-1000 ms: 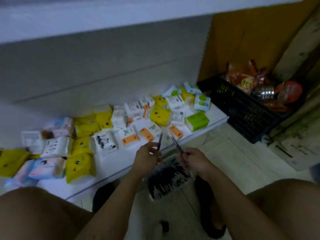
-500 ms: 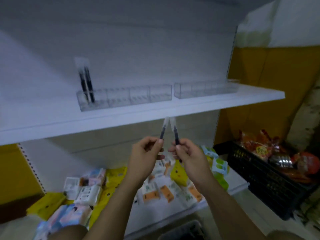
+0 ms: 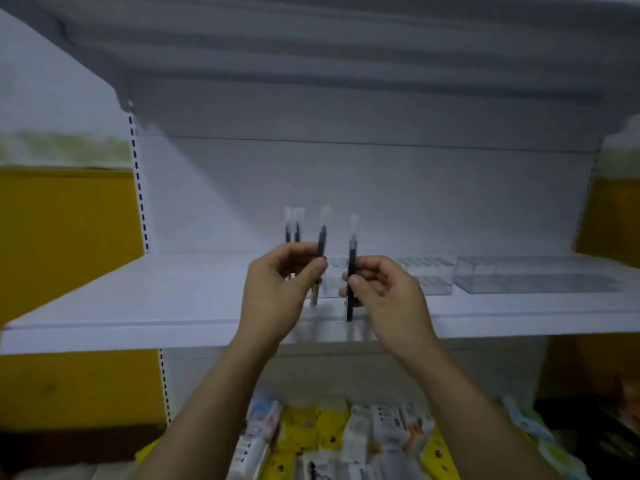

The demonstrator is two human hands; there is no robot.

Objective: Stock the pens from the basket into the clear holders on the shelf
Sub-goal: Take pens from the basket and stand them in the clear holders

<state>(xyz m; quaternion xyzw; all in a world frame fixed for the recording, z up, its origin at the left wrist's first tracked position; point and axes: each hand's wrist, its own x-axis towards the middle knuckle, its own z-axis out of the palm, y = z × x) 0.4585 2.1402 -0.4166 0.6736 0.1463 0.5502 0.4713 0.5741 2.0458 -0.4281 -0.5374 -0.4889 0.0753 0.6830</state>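
My left hand (image 3: pixel 280 292) pinches a dark pen (image 3: pixel 322 237) upright, its clear cap on top. My right hand (image 3: pixel 384 292) pinches a second dark pen (image 3: pixel 352 258), also upright. Both are raised in front of the white shelf (image 3: pixel 138 306), just before the left clear holder (image 3: pixel 429 275), which my hands partly hide. Two pens (image 3: pixel 292 226) stand in that holder's left end, behind my left hand. A second clear holder (image 3: pixel 533 275) sits further right on the shelf. The basket is out of view.
Below the shelf, a lower shelf carries several yellow, white and blue small packs (image 3: pixel 339 441). Yellow wall panels (image 3: pixel 62 244) flank the white shelving unit. Another shelf board overhangs above.
The view has swung up from the basket on the floor to the shelf. Both hands rose with one pen each and now hold them in front of the left holder.
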